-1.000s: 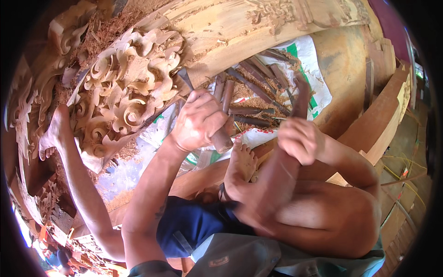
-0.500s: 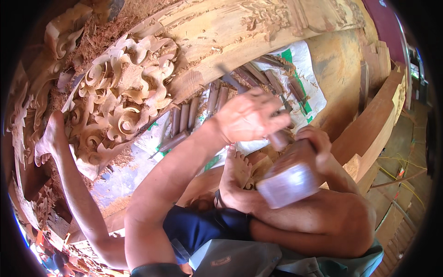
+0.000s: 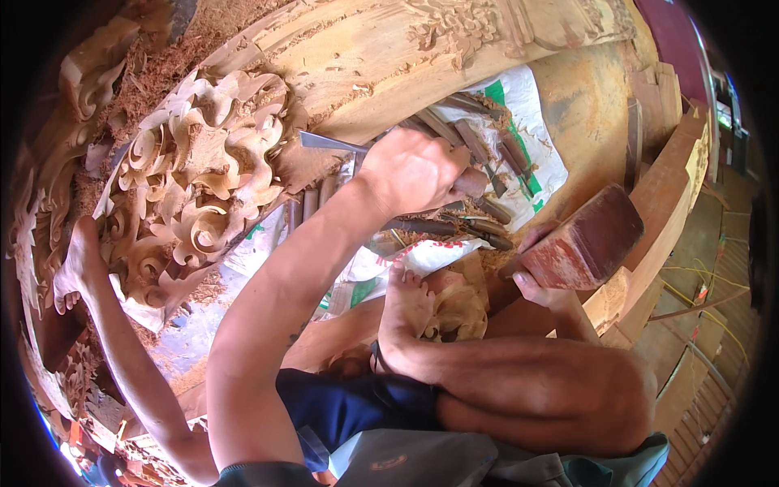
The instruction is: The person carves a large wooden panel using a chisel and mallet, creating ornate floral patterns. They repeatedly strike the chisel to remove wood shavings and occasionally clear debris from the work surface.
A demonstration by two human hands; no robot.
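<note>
Head view: tools [image 3: 472, 141] (left hand [image 3: 414, 172] overlapping); sheet [image 3: 531, 122] beneath.

Thin yellow cords [image 3: 680, 296] lie across the floor [image 3: 737, 215] at right.

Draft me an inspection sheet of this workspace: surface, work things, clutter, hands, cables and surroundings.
Surface: long pale wooden board, partly carved.
Work things: carved scrollwork, chisel, brown mallet.
Clutter: reddish shavings; brown-handled tools on a white-and-green sack.
Hands: left hand grips the chisel, blade pointing left; right hand holds the brown mallet, apart from the chisel.
Cables: thin yellow cord at far right; purpose unclear.
Surroundings: wood pieces at right; left foot beside the scrollwork.
</note>
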